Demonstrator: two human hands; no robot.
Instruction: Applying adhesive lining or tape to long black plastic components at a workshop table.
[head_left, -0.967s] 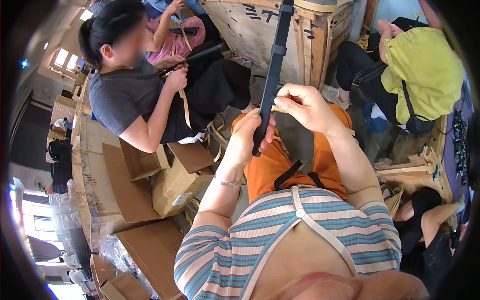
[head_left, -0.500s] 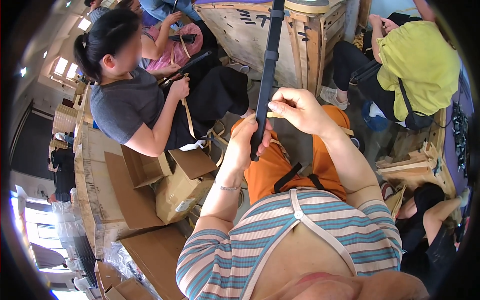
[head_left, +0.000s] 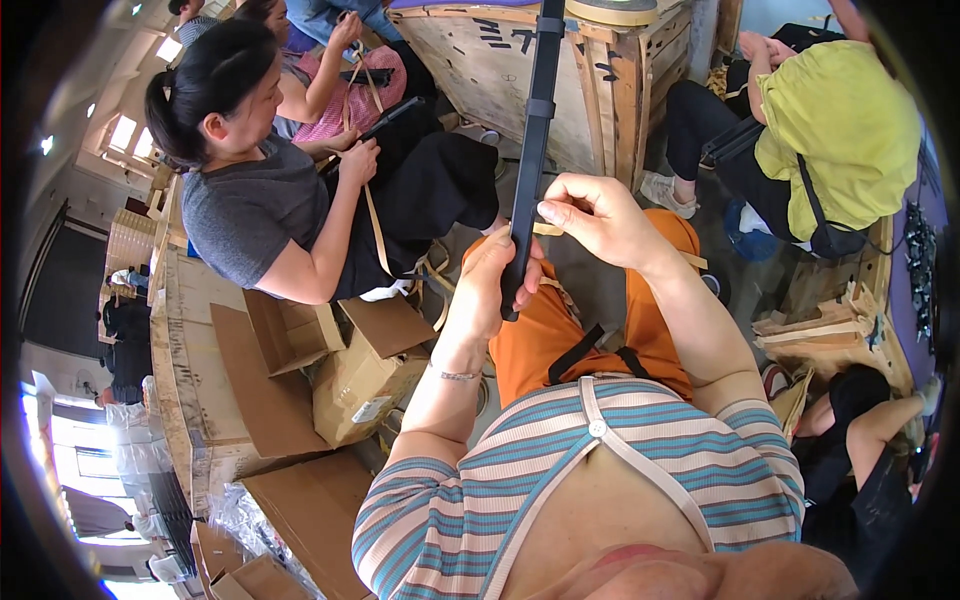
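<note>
A long, narrow black bar (head_left: 538, 130) stands nearly upright in front of me, and its upper end runs out of the picture. My left hand (head_left: 488, 280) is wrapped round the lower part of this bar, thumb across its front. Just right of the bar, my right hand (head_left: 605, 222) is closed in a pinch, thumb against the bent forefinger. A short piece of narrow tan strip (head_left: 547, 229) shows between the bar and these fingertips. The exact grip on the strip is partly hidden by the fingers. Below both hands are my orange trousers (head_left: 520, 350).
At my left sits a person in grey (head_left: 255, 205), holding a dark piece and tan strip. A person in yellow-green (head_left: 840, 130) sits at the right. Cardboard boxes (head_left: 365, 400) stand at lower left. Ahead is a wooden crate (head_left: 480, 80) with a tape roll (head_left: 612, 12) on it.
My hands and the black bar have hardly moved. The person in grey has shifted their hands and the dark piece slightly.
</note>
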